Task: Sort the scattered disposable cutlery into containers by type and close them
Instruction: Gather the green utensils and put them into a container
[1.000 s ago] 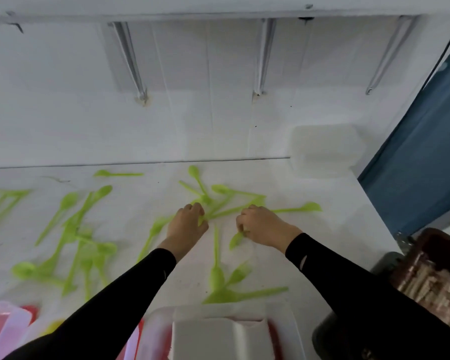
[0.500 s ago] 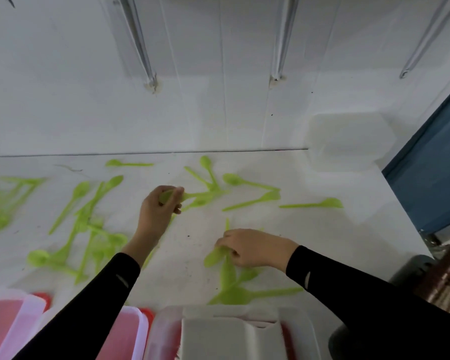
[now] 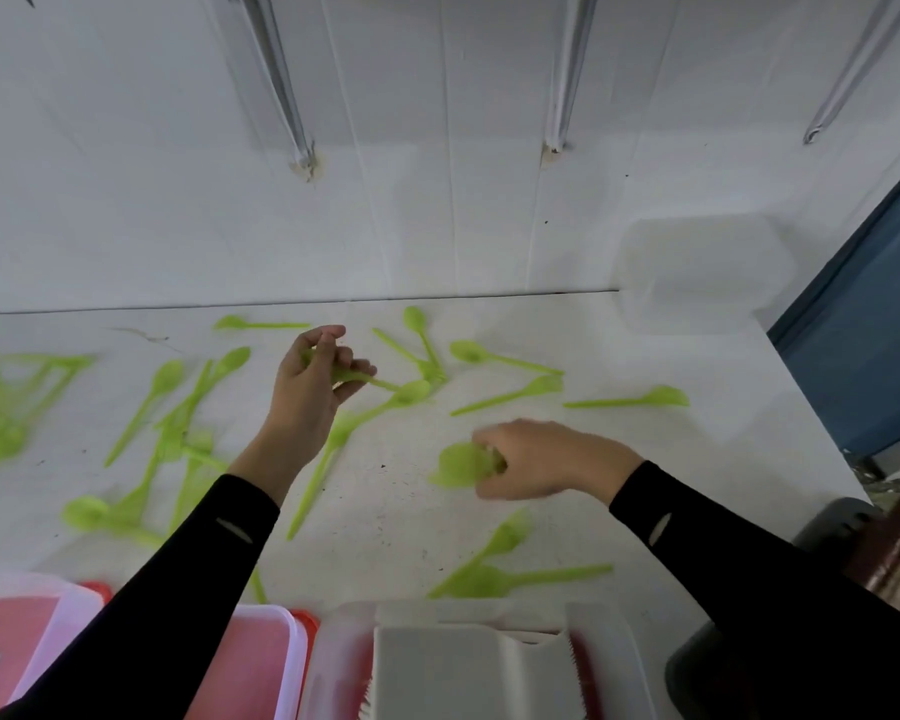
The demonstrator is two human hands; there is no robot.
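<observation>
Now lifting off the table (image 3: 385, 517) with the left hand (image 3: 310, 394), fingers curled round one green utensil (image 3: 357, 377), higher than a moment ago. Lower right, pinching a second, blurred green piece (image 3: 458, 464) in the right hand (image 3: 541, 459), drawn nearer. Still plenty scattered, well short of filling the containers (image 3: 261, 662) at the near edge.

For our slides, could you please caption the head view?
Left hand and right hand each grip green cutlery over a white table.

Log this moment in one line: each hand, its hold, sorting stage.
left hand pinches green utensil | right hand grips green piece, blurred | stage: scattered cutlery lies on table
</observation>
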